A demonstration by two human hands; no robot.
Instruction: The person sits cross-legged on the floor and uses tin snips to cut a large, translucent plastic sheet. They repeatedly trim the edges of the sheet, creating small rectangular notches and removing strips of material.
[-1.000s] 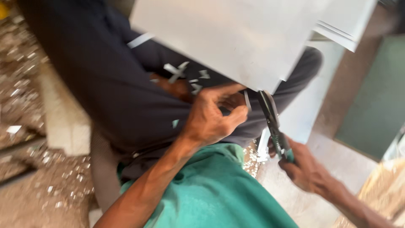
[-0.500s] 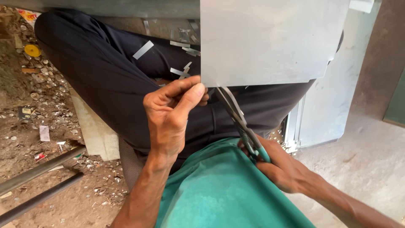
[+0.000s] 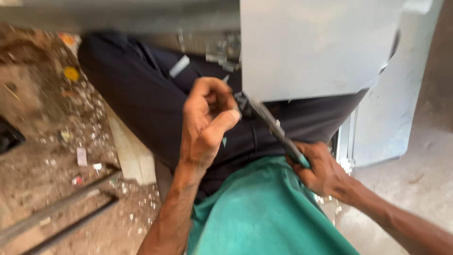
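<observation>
A large grey metal sheet [image 3: 321,47] rests over my lap, its lower edge facing me. My right hand [image 3: 325,172] grips the teal-handled tin snips [image 3: 276,132], whose blades point up-left to the sheet's lower left corner. My left hand [image 3: 207,120] is curled beside that corner, thumb and fingers pinched near the blade tips; whether it holds a sliver of metal I cannot tell. Small metal offcuts [image 3: 179,66] lie on my dark trousers [image 3: 141,104].
Another pale metal panel [image 3: 391,118] stands upright on the right. A whitish block [image 3: 132,156] sits under my leg. Dark metal bars [image 3: 61,212] and scattered metal scraps [image 3: 85,156] lie on the dirt floor at left.
The view swung so the sheet sits higher. My left hand curled tighter at the sheet's corner, and the snips stayed at the lower edge.
</observation>
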